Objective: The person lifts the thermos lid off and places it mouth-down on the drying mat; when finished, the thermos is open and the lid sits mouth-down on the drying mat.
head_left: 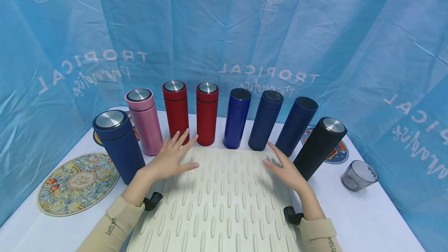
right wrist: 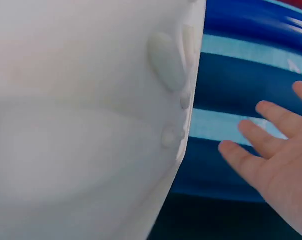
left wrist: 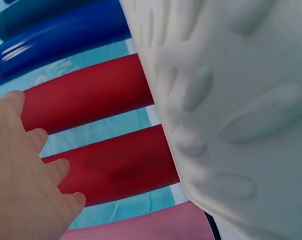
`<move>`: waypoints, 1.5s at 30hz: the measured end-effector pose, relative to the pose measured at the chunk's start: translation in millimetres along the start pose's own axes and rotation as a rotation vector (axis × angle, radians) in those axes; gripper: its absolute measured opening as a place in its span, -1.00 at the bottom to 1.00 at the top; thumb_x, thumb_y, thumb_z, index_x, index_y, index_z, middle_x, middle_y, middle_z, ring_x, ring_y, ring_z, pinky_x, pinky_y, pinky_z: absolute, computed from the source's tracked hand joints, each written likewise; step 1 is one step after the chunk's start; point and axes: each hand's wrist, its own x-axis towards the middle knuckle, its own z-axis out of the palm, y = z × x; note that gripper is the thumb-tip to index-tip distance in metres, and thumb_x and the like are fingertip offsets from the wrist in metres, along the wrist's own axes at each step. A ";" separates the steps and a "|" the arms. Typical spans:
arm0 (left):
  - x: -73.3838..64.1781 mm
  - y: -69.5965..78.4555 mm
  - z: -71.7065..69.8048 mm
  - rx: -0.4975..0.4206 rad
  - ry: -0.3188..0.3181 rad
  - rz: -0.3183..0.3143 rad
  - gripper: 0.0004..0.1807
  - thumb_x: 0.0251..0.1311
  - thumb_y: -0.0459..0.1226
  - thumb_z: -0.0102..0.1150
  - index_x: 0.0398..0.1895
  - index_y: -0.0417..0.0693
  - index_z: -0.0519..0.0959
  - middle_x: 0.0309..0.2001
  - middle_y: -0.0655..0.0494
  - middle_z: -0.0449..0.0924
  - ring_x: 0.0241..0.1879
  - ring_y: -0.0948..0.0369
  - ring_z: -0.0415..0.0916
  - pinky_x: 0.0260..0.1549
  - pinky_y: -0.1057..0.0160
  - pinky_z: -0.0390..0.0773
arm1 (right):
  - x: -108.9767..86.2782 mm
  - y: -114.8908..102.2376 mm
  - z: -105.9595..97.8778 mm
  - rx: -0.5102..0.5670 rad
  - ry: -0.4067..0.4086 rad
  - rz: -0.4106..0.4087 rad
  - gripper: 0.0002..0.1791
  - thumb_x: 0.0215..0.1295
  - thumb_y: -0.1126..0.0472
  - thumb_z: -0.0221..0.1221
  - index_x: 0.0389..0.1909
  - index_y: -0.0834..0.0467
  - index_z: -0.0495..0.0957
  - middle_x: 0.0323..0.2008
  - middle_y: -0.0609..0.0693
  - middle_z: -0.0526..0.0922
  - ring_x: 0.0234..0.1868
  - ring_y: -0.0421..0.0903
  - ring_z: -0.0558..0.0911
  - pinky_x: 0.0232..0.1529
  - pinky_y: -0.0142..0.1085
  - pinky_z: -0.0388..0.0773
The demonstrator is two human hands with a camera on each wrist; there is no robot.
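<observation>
My left hand point(head_left: 171, 158) is held over the back left of a white textured pad point(head_left: 218, 201), fingers spread and nothing in them. It overlaps the foot of the left red bottle point(head_left: 176, 112) in the head view. The pink bottle point(head_left: 145, 121) and a wide blue bottle point(head_left: 120, 147) stand to its left. Over the pad's right side my right hand point(head_left: 285, 170) is likewise spread, holding nothing. Beside it stand the black bottle point(head_left: 316, 151) and two dark blue bottles point(head_left: 266, 121). Another red bottle point(head_left: 207, 116) and a shiny blue bottle point(head_left: 237, 119) are upright behind the pad.
A floral round mat point(head_left: 101, 166) lies on the white table point(head_left: 371, 221) at left. A patterned coaster point(head_left: 337, 151) sits behind the black bottle, with a clear grey glass point(head_left: 358, 176) to its right. Blue printed cloth point(head_left: 217, 22) hangs around the table.
</observation>
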 end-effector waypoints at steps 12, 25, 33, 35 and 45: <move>-0.8 -3.7 -11.8 -0.194 0.074 -0.080 -0.01 0.08 0.18 0.11 0.46 0.29 -0.23 0.47 0.07 -0.40 0.42 -0.10 -0.30 0.18 -0.33 0.02 | -3.3 12.6 -0.4 0.103 -0.054 0.118 -0.24 0.33 -0.02 0.03 0.44 0.05 -0.09 0.44 0.12 -0.12 0.43 0.16 -0.12 0.30 0.20 -0.11; -8.3 5.5 -21.9 -0.303 0.219 -0.095 -0.13 0.13 0.04 0.16 0.45 0.23 -0.05 0.43 0.01 -0.05 0.39 -0.05 -0.07 0.09 -0.29 0.24 | -4.6 17.7 2.9 0.025 -0.049 0.157 -0.26 0.33 0.03 0.05 0.43 0.11 -0.04 0.42 0.19 -0.05 0.41 0.19 -0.06 0.30 0.18 -0.06; -19.7 23.4 -40.4 -0.218 0.404 0.036 -0.28 0.08 -0.20 0.25 0.35 0.04 0.23 0.29 -0.09 0.26 0.27 -0.06 0.16 0.04 -0.26 0.31 | -4.6 19.2 2.0 -0.003 -0.072 0.151 -0.25 0.34 0.05 0.04 0.43 0.18 -0.06 0.42 0.21 -0.05 0.41 0.18 -0.07 0.31 0.16 -0.06; -22.0 26.6 -45.4 -0.172 0.452 0.073 -0.28 0.04 -0.23 0.28 0.32 0.01 0.27 0.27 -0.10 0.29 0.26 -0.06 0.18 0.04 -0.25 0.32 | -4.0 19.8 1.5 -0.008 -0.071 0.150 -0.25 0.34 0.04 0.04 0.42 0.18 -0.06 0.42 0.21 -0.05 0.42 0.19 -0.09 0.31 0.17 -0.08; -31.3 33.4 -66.6 -0.024 0.731 0.257 -0.38 0.20 0.12 0.01 0.17 -0.11 0.43 0.16 -0.11 0.42 0.24 -0.06 0.22 0.17 -0.20 0.18 | -3.4 19.3 1.3 -0.028 -0.082 0.170 -0.27 0.33 0.05 0.05 0.42 0.17 -0.02 0.42 0.23 -0.08 0.43 0.19 -0.21 0.29 0.23 -0.14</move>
